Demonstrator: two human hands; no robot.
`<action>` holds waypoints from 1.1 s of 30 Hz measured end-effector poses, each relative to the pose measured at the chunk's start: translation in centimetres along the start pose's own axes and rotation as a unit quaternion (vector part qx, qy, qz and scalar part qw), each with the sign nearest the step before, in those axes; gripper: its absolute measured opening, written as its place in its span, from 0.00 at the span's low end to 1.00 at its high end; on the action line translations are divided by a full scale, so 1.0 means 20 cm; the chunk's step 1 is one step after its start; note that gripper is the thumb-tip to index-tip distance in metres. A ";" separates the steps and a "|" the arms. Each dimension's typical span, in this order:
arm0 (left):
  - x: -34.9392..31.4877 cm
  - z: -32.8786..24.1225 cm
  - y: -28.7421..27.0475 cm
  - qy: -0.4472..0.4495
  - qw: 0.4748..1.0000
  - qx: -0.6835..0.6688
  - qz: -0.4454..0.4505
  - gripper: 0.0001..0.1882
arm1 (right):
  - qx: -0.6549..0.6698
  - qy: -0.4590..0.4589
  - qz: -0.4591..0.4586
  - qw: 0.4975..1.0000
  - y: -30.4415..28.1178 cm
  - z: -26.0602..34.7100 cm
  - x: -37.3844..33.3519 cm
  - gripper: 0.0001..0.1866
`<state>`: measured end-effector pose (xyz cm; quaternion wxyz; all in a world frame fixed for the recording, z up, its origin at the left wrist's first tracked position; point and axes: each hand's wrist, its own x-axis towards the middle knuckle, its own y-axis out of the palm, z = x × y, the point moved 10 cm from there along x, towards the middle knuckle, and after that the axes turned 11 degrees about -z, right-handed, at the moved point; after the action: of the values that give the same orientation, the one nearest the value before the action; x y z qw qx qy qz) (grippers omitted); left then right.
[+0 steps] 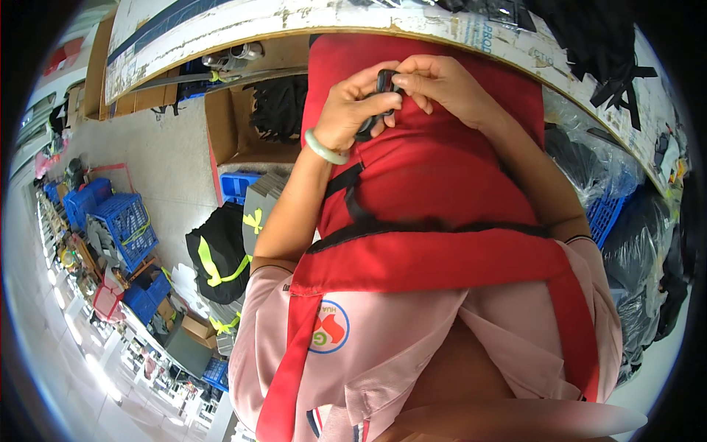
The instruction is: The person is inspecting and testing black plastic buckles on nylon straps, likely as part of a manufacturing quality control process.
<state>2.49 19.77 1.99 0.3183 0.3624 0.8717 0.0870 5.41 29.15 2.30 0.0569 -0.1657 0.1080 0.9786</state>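
A small black piece [385, 79] sits between two hands above the lap, in front of the workbench [420, 20].
The left hand [349, 109], a pale bangle [324, 149] at its wrist, is closed around the piece; the right hand [440, 81] meets it, thumb and fingertips at the piece's upper end, though whether they grip it I cannot tell. Beneath lies a red apron [449, 177]; under the bench, to the left, a cardboard box [224, 132] holds black straps [280, 107].
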 end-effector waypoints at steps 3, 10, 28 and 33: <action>0.03 0.08 -0.05 -0.066 0.990 -0.123 0.012 0.19 | -0.031 -0.033 -0.091 0.995 -0.17 0.07 -0.04 0.11; 0.03 0.20 0.13 -0.183 0.968 -0.136 0.107 0.12 | -0.273 -0.285 -0.130 0.910 -0.14 0.23 -0.20 0.07; 0.13 0.06 0.15 -0.026 0.994 0.096 -0.047 0.06 | -0.427 -0.330 -0.339 0.770 -0.54 0.82 -0.51 0.09; 0.10 -0.05 0.26 0.044 0.982 0.181 -0.009 0.05 | -0.285 -0.073 -0.125 0.947 -0.29 0.34 -0.27 0.11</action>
<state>3.76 24.99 3.65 0.2095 0.4020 0.8894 -0.0595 9.21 35.86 9.32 0.1367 -0.1151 -0.2019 0.9630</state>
